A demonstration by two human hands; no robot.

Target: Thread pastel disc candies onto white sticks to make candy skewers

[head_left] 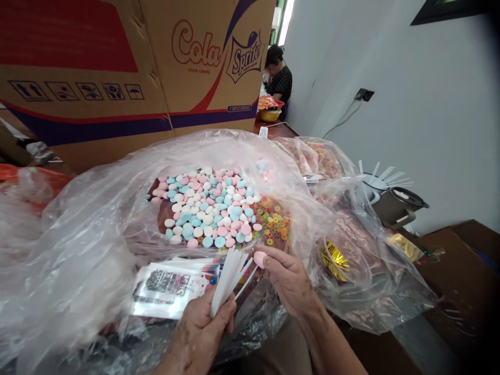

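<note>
My left hand (207,323) is closed around a bundle of white sticks (228,278), their upper ends fanned out. One thin white stick (247,283) leans away from the bundle toward my right hand (289,278). Between the thumb and fingers of that hand is a pink candy (260,259), which meets the tip of the lone stick. Beyond both hands lies a pile of pink, blue and white round candies (211,205) on an opened clear plastic bag (128,208). Small ring candies (273,221) in yellow, orange and green lie at its right side. Printed wrappers (164,291) are stacked left of the sticks.
A large cardboard box (164,67) stands behind the candy. To the right are a gold tinsel bundle (334,260), a grey jug (398,205) and a container of white strips (385,179). Another person (279,78) sits farther back by a yellow basin (269,115).
</note>
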